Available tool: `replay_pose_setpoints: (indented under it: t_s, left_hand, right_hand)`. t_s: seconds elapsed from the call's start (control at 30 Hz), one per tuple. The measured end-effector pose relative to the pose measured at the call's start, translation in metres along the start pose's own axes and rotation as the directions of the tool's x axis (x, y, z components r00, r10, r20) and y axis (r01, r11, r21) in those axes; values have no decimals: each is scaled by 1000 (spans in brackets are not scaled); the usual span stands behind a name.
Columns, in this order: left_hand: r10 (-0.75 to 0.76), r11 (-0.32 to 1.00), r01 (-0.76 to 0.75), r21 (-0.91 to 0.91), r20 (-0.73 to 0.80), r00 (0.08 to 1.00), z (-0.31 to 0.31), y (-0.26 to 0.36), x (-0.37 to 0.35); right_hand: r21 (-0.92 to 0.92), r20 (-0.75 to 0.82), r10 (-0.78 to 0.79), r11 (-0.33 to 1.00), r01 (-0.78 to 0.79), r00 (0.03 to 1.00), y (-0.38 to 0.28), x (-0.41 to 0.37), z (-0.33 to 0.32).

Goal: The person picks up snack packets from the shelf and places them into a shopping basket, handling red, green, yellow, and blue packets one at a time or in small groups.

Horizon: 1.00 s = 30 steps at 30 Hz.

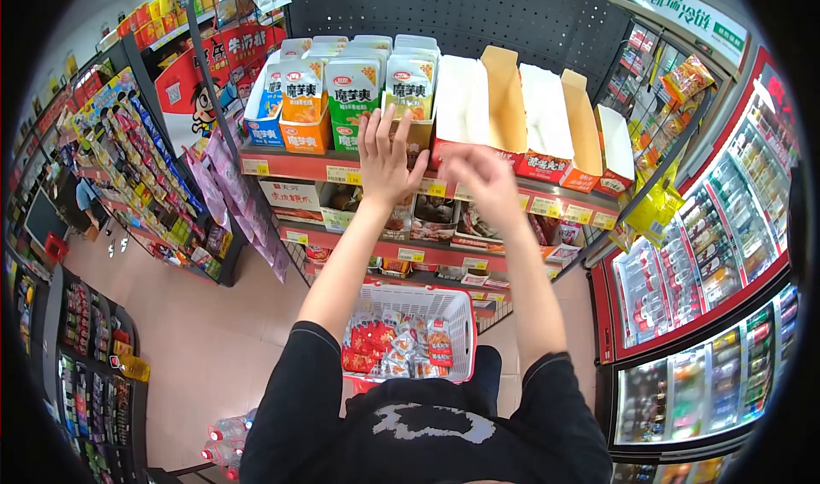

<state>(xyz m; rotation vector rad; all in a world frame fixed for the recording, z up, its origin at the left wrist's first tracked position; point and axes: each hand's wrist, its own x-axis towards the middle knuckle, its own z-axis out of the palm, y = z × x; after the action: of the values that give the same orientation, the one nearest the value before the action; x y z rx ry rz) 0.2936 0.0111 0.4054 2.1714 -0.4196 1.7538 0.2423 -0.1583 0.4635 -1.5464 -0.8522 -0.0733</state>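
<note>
My left hand [389,155] lies flat with fingers stretched out against the front of a brown snack box [416,134], beside the green box [346,138]. Upright snack packets [411,85] stand in rows in these boxes, with a blue box [264,133] and an orange box [305,136] farther left. My right hand [478,175], smeared by motion, is in front of an open carton [462,99] with a white inside. Its fingers look bent, and what they may hold is hard to make out.
Two more open cartons [547,108] [613,138] stand right on the shelf. Below, a white basket with a red rim [465,330] holds several snack packets [401,352]. Drink fridges [675,287] line the right; bottles [225,450] stand on the floor at lower left.
</note>
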Motion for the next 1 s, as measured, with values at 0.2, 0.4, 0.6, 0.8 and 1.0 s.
replay_pose_setpoints:
  t_s: [0.2,0.4,0.6,0.8,1.0]
  left_hand:
    - [-5,1000,4,25,46,999,-5,1,-1]
    - [-3,999,2,33,45,999,-5,0,-2]
    - [-25,1000,24,15,40,999,-5,2,-1]
    - [-4,1000,4,1,-20,1000,-6,3,0]
    - [14,994,-26,-108,-111,994,3,-3,-5]
  right_hand:
    - [-681,-23,-436,666,305,900,12,119,-21]
    - [-784,5,-458,550,288,889,34,127,-10]
    - [-674,-23,-415,679,292,910,18,110,-3]
    - [-338,-178,-204,932,134,963,20,101,-5]
    - [-104,-421,-292,956,274,859,29,85,14]
